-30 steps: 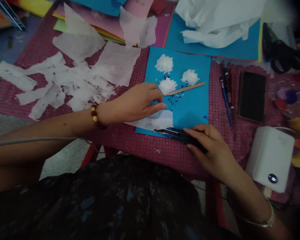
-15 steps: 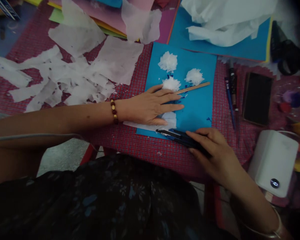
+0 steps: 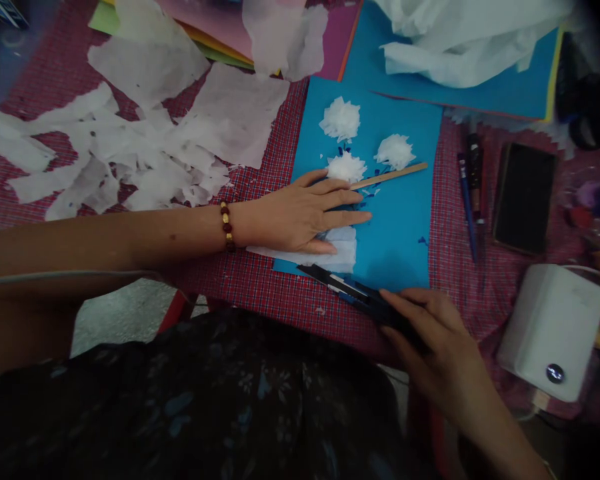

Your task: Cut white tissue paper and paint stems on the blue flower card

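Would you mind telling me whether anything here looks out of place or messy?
Torn white paper scraps lie strewn over the checked cloth left of the blue card; a wooden stick lies askew across the card.

Three white tissue pom-poms (image 3: 341, 119) on one blue card (image 3: 405, 213), with one wooden stick (image 3: 395, 175) across it; two hands (image 3: 300, 213) at work; one dark phone (image 3: 523, 198) at three o'clock and one white box (image 3: 555, 330) at four o'clock
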Tool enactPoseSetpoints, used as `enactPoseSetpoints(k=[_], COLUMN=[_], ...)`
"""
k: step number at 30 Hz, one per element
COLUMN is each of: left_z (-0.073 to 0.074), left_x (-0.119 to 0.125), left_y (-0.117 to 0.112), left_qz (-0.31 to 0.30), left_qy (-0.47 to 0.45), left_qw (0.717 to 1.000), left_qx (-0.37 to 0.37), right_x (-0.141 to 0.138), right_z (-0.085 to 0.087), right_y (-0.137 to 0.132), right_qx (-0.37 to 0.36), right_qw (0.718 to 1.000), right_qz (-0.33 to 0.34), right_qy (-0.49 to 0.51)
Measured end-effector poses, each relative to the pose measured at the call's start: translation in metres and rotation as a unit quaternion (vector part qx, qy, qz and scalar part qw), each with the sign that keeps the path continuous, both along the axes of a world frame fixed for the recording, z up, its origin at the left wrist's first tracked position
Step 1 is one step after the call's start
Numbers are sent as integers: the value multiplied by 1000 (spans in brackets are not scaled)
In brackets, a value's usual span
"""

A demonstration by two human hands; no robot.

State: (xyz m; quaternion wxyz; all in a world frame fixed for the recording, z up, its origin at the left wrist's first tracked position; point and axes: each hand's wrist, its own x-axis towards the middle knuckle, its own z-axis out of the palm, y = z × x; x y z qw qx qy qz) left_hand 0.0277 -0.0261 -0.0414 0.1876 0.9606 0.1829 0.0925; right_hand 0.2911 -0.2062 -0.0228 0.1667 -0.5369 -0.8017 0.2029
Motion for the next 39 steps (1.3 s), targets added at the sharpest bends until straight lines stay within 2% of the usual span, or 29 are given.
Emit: enactPoseSetpoints(k=[3, 7, 10, 13, 19, 22, 29, 32, 35, 39], left_z=[7, 25, 36, 38, 32, 32, 49, 52, 49, 48], left_x=[-2, -3, 3, 16, 39, 46, 72, 80, 71, 29], left_y=[3, 5, 3, 0, 6, 9, 0, -2, 1, -2], left_qz=[12, 75, 98, 104, 50, 47, 19, 18, 52, 121], left_qy=[-23, -73, -15, 68, 106, 113, 135, 108, 41, -17], left_qw=[999, 993, 993, 990, 988, 986, 981, 986, 991, 991], left_qx=[-27, -61, -68, -69, -99, -112, -135, -128, -118, -51], right_x=[1, 1, 2, 3, 11, 17, 31, 33, 34, 34], right_z=[-1, -2, -3, -4, -9, -12, -12, -10, -9, -9], right_y=[0, 1, 1, 0, -3, -4, -7, -9, -11, -11], right_qx=[4, 15, 17, 19, 37, 54, 73, 76, 85, 91], right_qw=[1000, 1000, 1000, 1000, 999, 998, 996, 995, 994, 994], right_qz=[2, 8, 10, 11, -16, -31, -48, -57, -60, -63], right_qy=[0, 4, 7, 10, 20, 22, -9, -23, -26, -26])
